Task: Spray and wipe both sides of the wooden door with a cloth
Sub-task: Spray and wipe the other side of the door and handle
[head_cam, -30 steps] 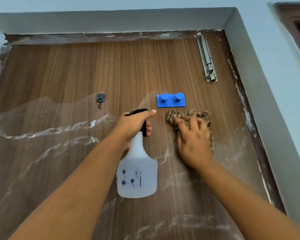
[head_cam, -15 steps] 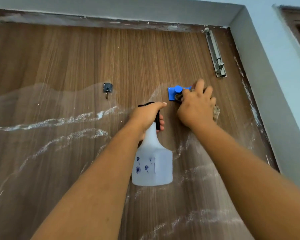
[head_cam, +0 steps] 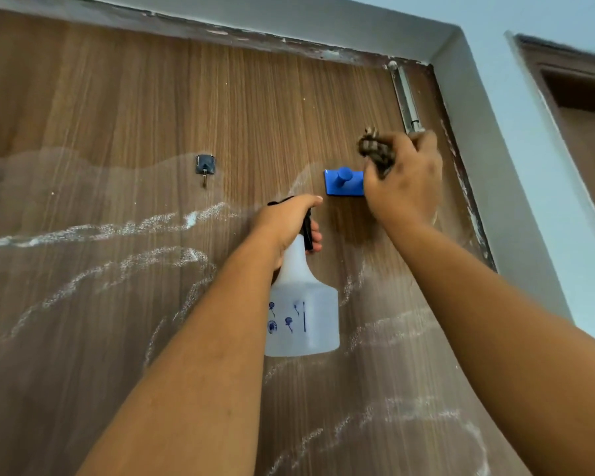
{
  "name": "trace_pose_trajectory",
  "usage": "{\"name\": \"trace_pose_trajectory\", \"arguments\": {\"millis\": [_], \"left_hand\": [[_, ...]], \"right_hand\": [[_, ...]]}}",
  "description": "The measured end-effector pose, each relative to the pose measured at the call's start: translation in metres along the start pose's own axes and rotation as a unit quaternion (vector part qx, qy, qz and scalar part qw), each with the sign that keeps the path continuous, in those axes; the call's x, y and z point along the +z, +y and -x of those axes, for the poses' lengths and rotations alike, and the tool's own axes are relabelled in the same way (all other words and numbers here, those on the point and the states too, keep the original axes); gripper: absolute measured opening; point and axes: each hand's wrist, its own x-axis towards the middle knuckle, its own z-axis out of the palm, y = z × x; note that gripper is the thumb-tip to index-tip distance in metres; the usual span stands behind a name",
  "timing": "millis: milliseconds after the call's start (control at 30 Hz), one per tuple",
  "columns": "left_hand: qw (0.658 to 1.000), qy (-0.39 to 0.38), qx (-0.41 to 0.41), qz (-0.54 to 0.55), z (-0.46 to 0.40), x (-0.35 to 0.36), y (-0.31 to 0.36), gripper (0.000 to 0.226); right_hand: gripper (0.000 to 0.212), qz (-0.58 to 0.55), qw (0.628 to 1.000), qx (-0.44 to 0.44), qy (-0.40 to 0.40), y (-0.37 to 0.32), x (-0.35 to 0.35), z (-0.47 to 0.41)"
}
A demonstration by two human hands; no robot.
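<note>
You face the wooden door [head_cam: 124,104], its brown grain filling the view from the left edge to the pale frame [head_cam: 488,139] at right. White foamy streaks [head_cam: 93,231] run in wavy bands across the door's left and lower parts, with a duller damp-looking patch above them. A small dark hook [head_cam: 205,165] is fixed to the door left of centre, above the streaks. Your left hand [head_cam: 285,221] is curled round the neck of the spray bottle [head_cam: 303,314], fingers wrapped at the black trigger, thumb lying along the top of the sprayer head; the translucent white bottle, printed with small blue marks, hangs below your fist in front of the door. Just above and right of that hand a blue two-peg hanger [head_cam: 342,183] sits on the door, its right end covered by your right hand [head_cam: 404,180]. That hand clutches the cloth [head_cam: 375,151], a dark and tan patterned rag bunched between fingers and palm, held high on the door's right side; motion blur hides whether the cloth touches the wood. A metal slide bolt [head_cam: 404,97] runs up the door just above your right hand, close to the frame. Further right, beyond the pale wall, part of a second dark wooden door [head_cam: 581,97] shows.
</note>
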Motion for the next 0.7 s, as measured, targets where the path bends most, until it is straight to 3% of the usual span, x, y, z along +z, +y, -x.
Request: {"name": "trace_pose_trajectory", "arguments": {"millis": [100,167,400,567,700], "left_hand": [[1.000,-0.006,-0.001,-0.021,0.001,-0.002,0.000,0.029],[1.000,-0.007,0.002,-0.028,0.002,-0.004,0.000,0.030],[0.999,0.006,0.016,-0.027,0.000,-0.001,-0.005,0.032],[1.000,0.006,0.018,-0.001,0.000,0.000,-0.005,0.028],[1.000,0.006,0.009,-0.001,0.001,0.002,-0.003,0.028]], "right_hand": [[0.023,0.191,0.978,-0.051,-0.073,-0.014,0.015,0.000],[0.027,0.235,0.966,-0.053,-0.095,-0.016,0.027,0.016],[0.037,0.086,0.990,0.054,-0.098,-0.015,0.034,0.035],[0.051,0.122,0.983,-0.115,-0.076,0.015,0.031,0.078],[0.047,0.073,0.986,-0.124,-0.083,0.026,0.035,0.061]]}}
